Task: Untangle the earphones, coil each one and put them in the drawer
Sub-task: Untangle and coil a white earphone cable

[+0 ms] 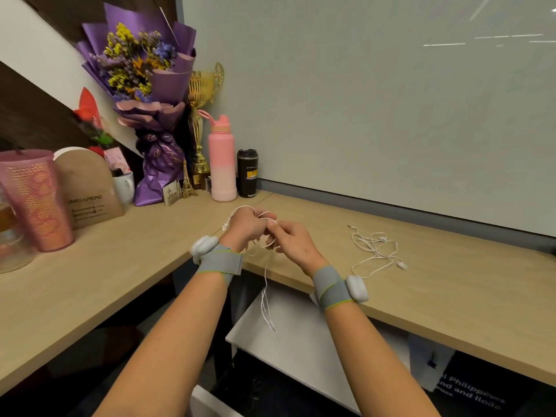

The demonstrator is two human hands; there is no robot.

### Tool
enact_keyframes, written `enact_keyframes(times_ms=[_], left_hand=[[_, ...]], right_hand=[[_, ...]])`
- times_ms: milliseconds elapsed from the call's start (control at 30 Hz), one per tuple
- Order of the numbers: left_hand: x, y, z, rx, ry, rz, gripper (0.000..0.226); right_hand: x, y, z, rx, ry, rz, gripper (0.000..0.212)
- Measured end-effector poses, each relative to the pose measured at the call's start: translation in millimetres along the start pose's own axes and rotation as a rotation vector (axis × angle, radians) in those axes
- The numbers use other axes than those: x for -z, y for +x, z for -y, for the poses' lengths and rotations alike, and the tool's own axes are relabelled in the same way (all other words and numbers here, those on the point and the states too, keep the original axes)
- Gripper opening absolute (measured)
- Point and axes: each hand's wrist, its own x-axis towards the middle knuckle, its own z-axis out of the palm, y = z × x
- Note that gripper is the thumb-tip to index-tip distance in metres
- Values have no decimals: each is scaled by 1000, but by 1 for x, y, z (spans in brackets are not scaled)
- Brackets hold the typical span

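Head view: my left hand (244, 227) holds earphone 1 (265, 278), its white cable looped round the fingers. My right hand (293, 240) pinches the same cable just beside them, and a tail hangs past the worktop (451, 281) edge, so I judge coil 1 part-wound. Earphone 2 (376, 249) lies loose and uncoiled on the worktop, well apart; neither is in the drawer (301, 323) yet.

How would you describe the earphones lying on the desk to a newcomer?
Start at the wooden desk below the grey partition. Right of the right hand, a white earphone tangle lies on it. The left hand holds the other pair; this one nobody touches.
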Motion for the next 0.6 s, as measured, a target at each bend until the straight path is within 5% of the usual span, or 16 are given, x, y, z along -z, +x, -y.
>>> enact_keyframes(times_ms=[300,467,600], left_hand=[[73,-42,24,-29,153,294,21],[88,-68,51,149,-257,207,28],[93,-78,58,205,-276,75,34]], right_hand=[[13,-13,3,-21,-28,-67,26],[15,-22,-3,-130,87,-198,28],[17,-23,-4,-185,-134,-359,24]])
